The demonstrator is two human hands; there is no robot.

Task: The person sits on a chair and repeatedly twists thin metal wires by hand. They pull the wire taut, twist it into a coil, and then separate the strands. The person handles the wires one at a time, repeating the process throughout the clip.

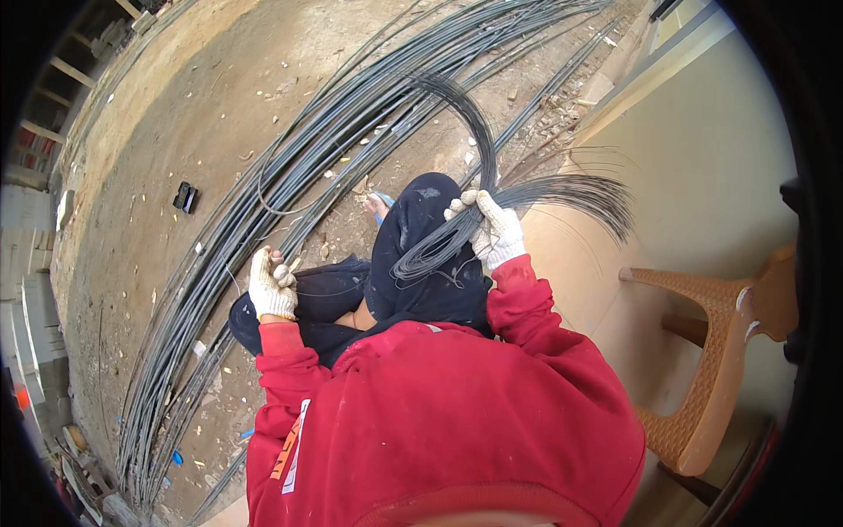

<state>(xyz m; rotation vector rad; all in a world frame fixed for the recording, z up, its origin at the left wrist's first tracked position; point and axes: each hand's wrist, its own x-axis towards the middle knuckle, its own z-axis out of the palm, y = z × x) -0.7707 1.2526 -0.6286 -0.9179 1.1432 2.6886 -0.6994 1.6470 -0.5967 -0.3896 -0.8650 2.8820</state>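
Gloved right hand gripping bundle of thin wires, gloved left hand closed beside long steel rods on dirt

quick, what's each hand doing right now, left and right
Left hand: gloved, fist closed, apparently on a thin wire; hard to tell.
Right hand: gloved, closed around a bundle of thin dark wires that fan out to the right.

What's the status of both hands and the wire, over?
Right white-gloved hand gripping bundle of thin dark tie wires. Left white-gloved hand closed beside long steel bars. Brown plastic chair at right.
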